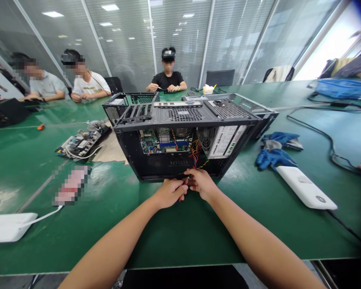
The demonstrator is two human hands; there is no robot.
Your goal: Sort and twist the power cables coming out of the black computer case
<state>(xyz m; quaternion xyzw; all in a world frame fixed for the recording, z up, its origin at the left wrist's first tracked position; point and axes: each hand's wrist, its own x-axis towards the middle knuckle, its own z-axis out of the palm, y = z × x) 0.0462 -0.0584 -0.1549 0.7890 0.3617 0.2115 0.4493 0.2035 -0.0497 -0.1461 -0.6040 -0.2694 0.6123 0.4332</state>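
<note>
A black computer case (pixel 180 116) lies on the green table (pixel 168 224), its open side facing me. Inside it show a green motherboard (pixel 150 142), a power supply (pixel 227 140) with a fan, and red, yellow and black cables (pixel 194 154) hanging toward the lower edge. Just in front of that edge my left hand (pixel 171 192) is closed around part of the cables, with a bit of red showing below its fingers. My right hand (pixel 201 183) touches it from the right, its fingers pinched on the same cables. The cable ends are mostly hidden by my fingers.
Left of the case are a loose circuit board (pixel 81 144) on cardboard, a blurred pink item (pixel 72 185) and a white power bank (pixel 10 227). Blue gloves (pixel 273 154), another white power bank (pixel 305 188) and black cable (pixel 325 136) lie right. People sit across the table.
</note>
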